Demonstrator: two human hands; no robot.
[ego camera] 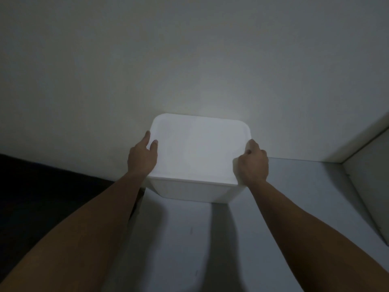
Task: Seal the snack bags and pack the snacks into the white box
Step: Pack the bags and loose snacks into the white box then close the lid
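Inspection note, head view, dim lighting. The white box (pixel 195 152) is sitting on a pale grey shelf surface (pixel 294 197), back edge touching or just beside the off-white wall (pixel 189 49). A flat white lid (pixel 200 144) is covering the box top completely; no contents are showing.

L hand (pixel 143 159) is resting against the left edge of the lid, index finger extended along the side, thumb lying on the lid top, fingers fairly straight; it is pressing or steadying, not wrapping. R hand (pixel 253 163) is gripping the right edge of the lid/box rim, fingers curled over the corner, thumb tucked against the side. Both forearms are reaching in from the near edge and casting shadows on the shelf.

Progress, as judged: no snack bags are appearing anywhere in view, sealed or otherwise, and the box is closed. That is pointing to one of two stages: either packing is finished and the box is being stowed, or the box is being fetched before any sealing. Can't tell which from this view; the interior is hidden by the lid. Whether the lid is fully seated is also unclear, prob. so on the near edge, where a seam line is running straight across.

A dark area (pixel 42 175) is lying to the left of the shelf; detail there is not readable.
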